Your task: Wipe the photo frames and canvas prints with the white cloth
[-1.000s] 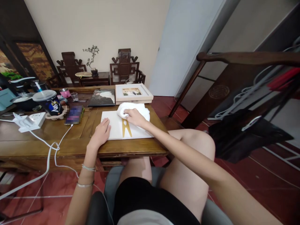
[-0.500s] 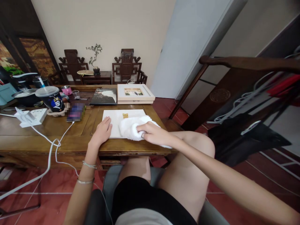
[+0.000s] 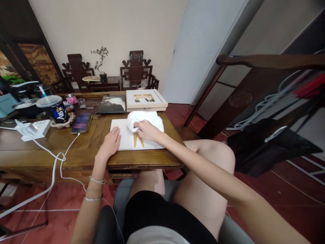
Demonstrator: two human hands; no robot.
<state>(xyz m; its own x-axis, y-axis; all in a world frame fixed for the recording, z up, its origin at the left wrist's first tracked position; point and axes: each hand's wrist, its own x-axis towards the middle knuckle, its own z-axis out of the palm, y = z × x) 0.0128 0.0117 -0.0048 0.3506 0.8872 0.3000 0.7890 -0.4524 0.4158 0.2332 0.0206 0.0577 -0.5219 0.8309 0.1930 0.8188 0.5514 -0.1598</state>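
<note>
Since half a second ago the right hand (image 3: 146,129) has carried the white towel (image 3: 144,119) from the near edge of the white board (image 3: 127,139) up to its far edge, uncovering a gold mark (image 3: 138,140) on the board's face.

Taking the board as landmark: it lies flat on the wooden table (image 3: 76,152), close to the table's near edge and towards its right end. The towel sits bunched on the board's far right corner, with the right hand's grip closed on it, fingers pressing it down. The left hand (image 3: 110,143) rests flat and open on the board's left part, holding nothing and pinning the board in place.

This reads as the middle of a wiping pass over the board. The next stroke would call for steady downward pressure while the left hand keeps the board from sliding.

Just beyond the board lies a white picture frame (image 3: 146,99), nearly touching the towel, and so the closest thing to bump. Beside that frame, beyond and left of the board, is a dark photo print (image 3: 112,104). Left of the board lie a phone (image 3: 80,122) on a white cable (image 3: 54,162), then a lidded cup (image 3: 53,109) and a power strip (image 3: 32,129), all well apart from the wiping.
</note>
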